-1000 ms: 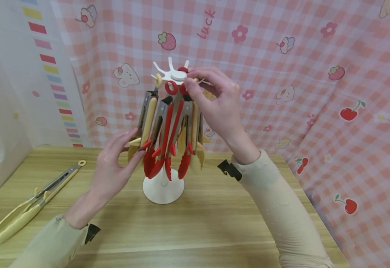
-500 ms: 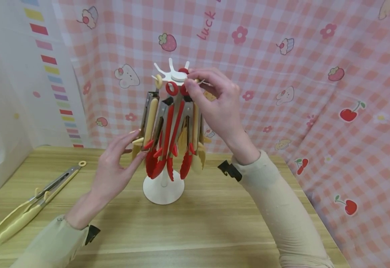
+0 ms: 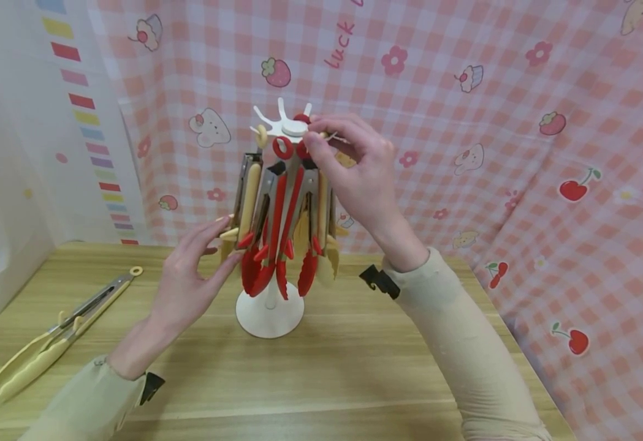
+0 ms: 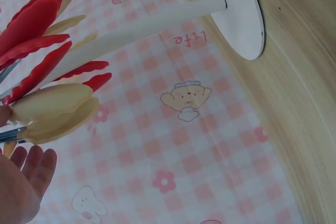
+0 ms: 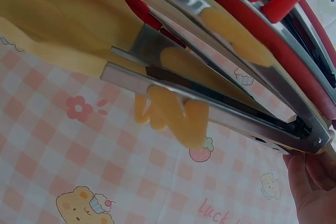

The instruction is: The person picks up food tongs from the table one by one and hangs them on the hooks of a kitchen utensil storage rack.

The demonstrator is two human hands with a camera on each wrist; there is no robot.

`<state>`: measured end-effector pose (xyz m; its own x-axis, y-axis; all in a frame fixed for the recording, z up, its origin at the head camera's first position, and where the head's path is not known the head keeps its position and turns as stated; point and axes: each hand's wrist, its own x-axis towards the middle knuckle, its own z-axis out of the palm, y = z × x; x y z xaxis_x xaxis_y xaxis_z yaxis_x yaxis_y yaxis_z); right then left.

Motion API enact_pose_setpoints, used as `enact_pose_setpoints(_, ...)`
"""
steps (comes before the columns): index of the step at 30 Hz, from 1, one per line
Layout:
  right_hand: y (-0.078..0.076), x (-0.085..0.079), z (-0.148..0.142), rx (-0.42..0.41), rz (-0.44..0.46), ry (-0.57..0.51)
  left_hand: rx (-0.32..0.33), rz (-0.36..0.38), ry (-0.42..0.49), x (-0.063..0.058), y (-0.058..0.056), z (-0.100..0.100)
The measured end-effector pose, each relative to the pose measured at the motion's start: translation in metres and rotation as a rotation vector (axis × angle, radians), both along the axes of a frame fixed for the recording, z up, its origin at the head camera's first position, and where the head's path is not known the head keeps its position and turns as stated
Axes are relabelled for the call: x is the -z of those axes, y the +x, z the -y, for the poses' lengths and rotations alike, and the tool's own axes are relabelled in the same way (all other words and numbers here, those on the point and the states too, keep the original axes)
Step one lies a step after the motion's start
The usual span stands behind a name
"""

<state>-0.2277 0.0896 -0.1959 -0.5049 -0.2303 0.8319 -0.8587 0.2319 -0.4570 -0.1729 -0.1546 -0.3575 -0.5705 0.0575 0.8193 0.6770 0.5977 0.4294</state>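
Observation:
A white stand with curved hooks at its top carries several red and yellow tongs, hanging heads down. My left hand holds the lower part of the leftmost yellow tongs, thumb in front and fingers on the far side; in the left wrist view their yellow heads lie above the straight fingers. At the top right, my right hand pinches at the ring end of another pair of yellow tongs, its fingers partly hiding the ring and hook. Two red tongs hang at the front, between the hands.
Another pair of yellow tongs lies slightly spread on the wooden table at the left. A pink checked cloth covers the wall behind and right of the stand. Bare hooks point to the back left.
The lower ends of the hanging tongs have swung slightly right, and my left fingertips moved with them. My right hand keeps its place at the top of the stand.

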Motion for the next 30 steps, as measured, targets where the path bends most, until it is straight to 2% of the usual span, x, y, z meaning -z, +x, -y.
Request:
enact_pose_setpoints(9,0.005,-0.009,-0.001,0.012,0.035,0.074,0.003,0.001,0.018,-0.001,0.002,0.004)
enact_pose_setpoints(13,0.009,-0.009,-0.002,0.052,0.06,0.076,0.005,-0.006,0.018,-0.001,0.003,0.007)
enact_pose_setpoints(20,0.015,-0.011,-0.006,0.18,0.069,0.074,-0.003,-0.016,0.027,-0.002,0.007,0.015)
enact_pose_setpoints(26,0.022,-0.013,-0.003,0.213,0.074,0.089,-0.015,0.0,0.03,0.0,0.01,0.023)
enact_pose_setpoints(30,0.024,-0.014,0.001,0.223,0.095,0.086,-0.048,0.022,0.027,0.002,0.012,0.029)
